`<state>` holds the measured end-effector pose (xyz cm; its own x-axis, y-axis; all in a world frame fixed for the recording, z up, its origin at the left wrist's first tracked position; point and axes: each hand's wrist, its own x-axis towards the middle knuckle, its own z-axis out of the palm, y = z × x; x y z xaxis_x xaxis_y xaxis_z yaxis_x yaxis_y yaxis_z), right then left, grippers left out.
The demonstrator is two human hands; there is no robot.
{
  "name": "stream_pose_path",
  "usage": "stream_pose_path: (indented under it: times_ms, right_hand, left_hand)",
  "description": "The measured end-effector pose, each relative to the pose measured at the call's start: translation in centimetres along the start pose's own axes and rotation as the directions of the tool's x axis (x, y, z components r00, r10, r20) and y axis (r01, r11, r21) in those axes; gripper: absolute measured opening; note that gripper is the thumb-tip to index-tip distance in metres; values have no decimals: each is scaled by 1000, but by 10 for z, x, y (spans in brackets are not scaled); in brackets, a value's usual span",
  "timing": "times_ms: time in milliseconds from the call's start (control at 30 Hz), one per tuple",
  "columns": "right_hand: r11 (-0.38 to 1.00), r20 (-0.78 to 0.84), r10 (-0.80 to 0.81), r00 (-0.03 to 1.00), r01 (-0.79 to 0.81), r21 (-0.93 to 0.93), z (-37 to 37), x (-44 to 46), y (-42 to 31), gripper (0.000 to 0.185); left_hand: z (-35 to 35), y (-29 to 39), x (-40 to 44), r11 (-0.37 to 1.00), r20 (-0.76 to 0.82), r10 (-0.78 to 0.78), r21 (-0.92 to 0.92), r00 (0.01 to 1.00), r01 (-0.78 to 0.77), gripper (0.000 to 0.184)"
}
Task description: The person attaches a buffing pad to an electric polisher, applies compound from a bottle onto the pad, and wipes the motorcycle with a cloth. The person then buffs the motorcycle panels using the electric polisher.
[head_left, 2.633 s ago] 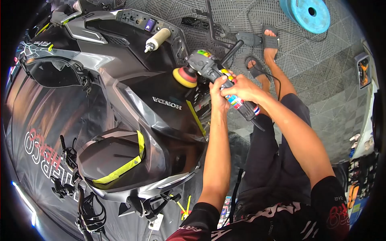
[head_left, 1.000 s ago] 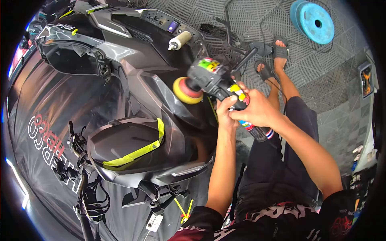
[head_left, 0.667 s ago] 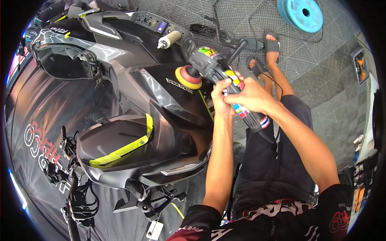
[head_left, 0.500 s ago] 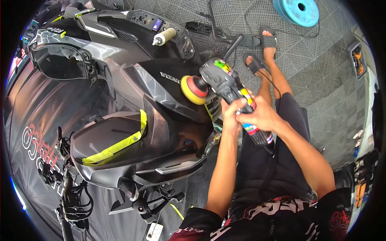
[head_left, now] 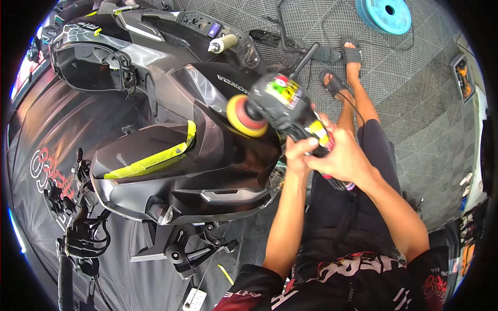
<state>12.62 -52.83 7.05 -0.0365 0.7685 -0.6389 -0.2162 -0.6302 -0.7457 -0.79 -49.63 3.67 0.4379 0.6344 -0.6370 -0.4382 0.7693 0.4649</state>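
Both of my hands are wrapped around the black body of a polisher (head_left: 282, 103) covered in colourful stickers. My left hand (head_left: 299, 154) grips its near side, thumb across the body. On the other side my right hand (head_left: 340, 155) closes around the handle. The polisher's yellow and red foam pad (head_left: 243, 115) is at the dark glossy side panel (head_left: 207, 83) of a scooter, just below the HONDA lettering (head_left: 236, 84). Exact contact is hard to tell from above. Yellow-green masking tape (head_left: 150, 159) edges a matte panel of the scooter to the left.
A white bottle (head_left: 223, 44) lies on the scooter's rear section beside a small purple item (head_left: 213, 29). A blue reel (head_left: 381, 15) sits on the tiled floor (head_left: 415, 103). The polisher's cord runs down by my legs. Handlebar parts (head_left: 85, 233) stand at lower left.
The polisher and its pad have moved slightly left and up the panel relative to my body, held by both hands. The view of the scooter has shifted a little.
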Motion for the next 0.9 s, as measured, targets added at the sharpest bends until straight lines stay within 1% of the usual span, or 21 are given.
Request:
stream_pose_path:
  times_ms: [33, 100, 167, 200, 233, 300, 333, 367, 433, 467, 500, 567, 600, 633, 700, 733, 767, 833, 900]
  right_hand:
    - [997, 47, 61, 997, -63, 42, -4, -9, 8, 61]
    - [984, 165, 163, 973, -173, 51, -15, -28, 29, 61]
    - [952, 270, 213, 939, -262, 161, -23, -41, 41, 57]
    - [934, 321, 222, 920, -296, 201, -24, -42, 47, 46]
    - [933, 319, 227, 920, -299, 200, -23, -45, 49, 46]
    - [934, 303, 237, 923, -302, 189, -23, -48, 41, 46]
    - [958, 241, 185, 953, -229, 171, -18, -45, 27, 46]
    - [966, 268, 199, 942, -235, 109, -15, -42, 27, 47]
    - [992, 195, 93, 976, -107, 62, -5, -44, 8, 47]
    - [995, 113, 75, 991, -82, 60, 0, -51, -4, 53]
    - [995, 45, 13, 999, -18, 95, 8, -59, 2, 59]
    - [999, 78, -35, 996, 32, 43, 6, -83, 22, 63]
    - [999, 119, 0, 993, -6, 43, 5, -90, 26, 60]
    - [994, 109, 63, 992, -72, 82, 6, -93, 29, 58]
    - [964, 97, 194, 976, -209, 167, 12, -94, 28, 56]
    - [965, 49, 181, 982, -187, 185, 19, -85, 23, 54]
    - [950, 120, 252, 960, -269, 158, 13, -75, 6, 58]
    - [999, 64, 13, 998, -15, 32, 16, -72, 14, 67]
    - [997, 130, 40, 991, -48, 61, 4, -79, 21, 73]
  left_hand:
    - [-1, -8, -11, 998, -45, -19, 52, 999, 21, 76]
    - [6, -24, -31, 988, -161, -41, 138, 986, 64, 68]
    - [9, -37, -52, 964, -268, -65, 231, 961, 129, 56]
    - [17, -39, -57, 963, -287, -25, 251, 958, 100, 48]
    - [14, -44, -63, 951, -302, -19, 289, 953, 110, 48]
    - [18, -34, -62, 952, -256, -26, 288, 966, 102, 48]
    - [22, -27, -58, 968, -254, -16, 240, 967, 79, 52]
    - [22, -18, -57, 974, -248, -54, 202, 967, 106, 63]
    - [21, -5, -57, 991, -111, -38, 125, 993, 52, 74]
    - [20, -3, -66, 989, -89, -77, 121, 993, 88, 82]
    - [17, -10, -75, 991, -61, -87, 96, 994, 93, 86]
    - [12, -26, -97, 988, 21, -19, 153, 1000, 15, 64]
    - [12, -28, -104, 983, 37, -55, 177, 998, 48, 69]
    - [15, -30, -112, 980, -59, -84, 174, 995, 93, 64]
    - [7, -22, -106, 954, -144, -189, 209, 971, 216, 57]
    - [17, -12, -92, 967, -158, -143, 188, 977, 172, 51]
    - [17, -6, -85, 982, -150, -151, 94, 977, 167, 51]
    - [16, -5, -79, 995, -39, -64, 80, 997, 67, 52]
    - [16, -14, -86, 984, 30, -28, 175, 999, 22, 58]
